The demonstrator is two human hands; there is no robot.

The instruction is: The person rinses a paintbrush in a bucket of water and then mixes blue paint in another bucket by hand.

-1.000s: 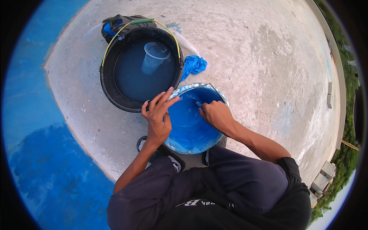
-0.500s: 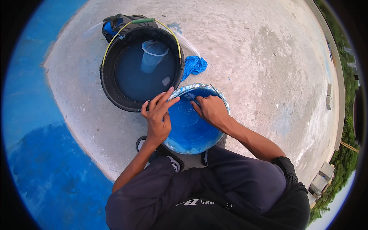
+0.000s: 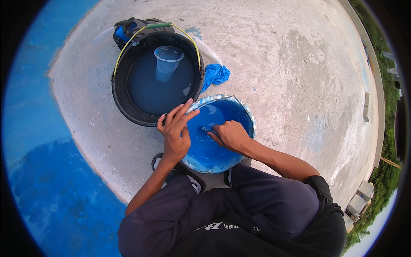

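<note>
A paint bucket (image 3: 201,160) with blue paint inside and a paint-spattered rim stands between my feet. My right hand (image 3: 231,136) is inside it, fingers closed round a thin, paint-smeared stick (image 3: 205,129). Only the stick's end shows, pointing left from my fingers; the rest is hidden. At the bucket's left rim rests my left hand (image 3: 175,132), fingers stretched out and apart, gripping nothing. Just beyond is a black bucket (image 3: 121,100) of dark, bluish liquid, where a clear plastic cup (image 3: 167,64) floats tilted.
Behind the black bucket lies a dark bag (image 3: 124,28). A crumpled blue plastic bag (image 3: 216,74) sits right of it. Rough pale concrete (image 3: 291,77) spreads around, with a blue-painted area (image 3: 55,184) along the left. Grey blocks (image 3: 359,199) stand at the far right edge.
My right hand has moved left and toward me inside the paint bucket, and the stick's end now shows. The cup has drifted slightly left. My left hand stays on the rim.
</note>
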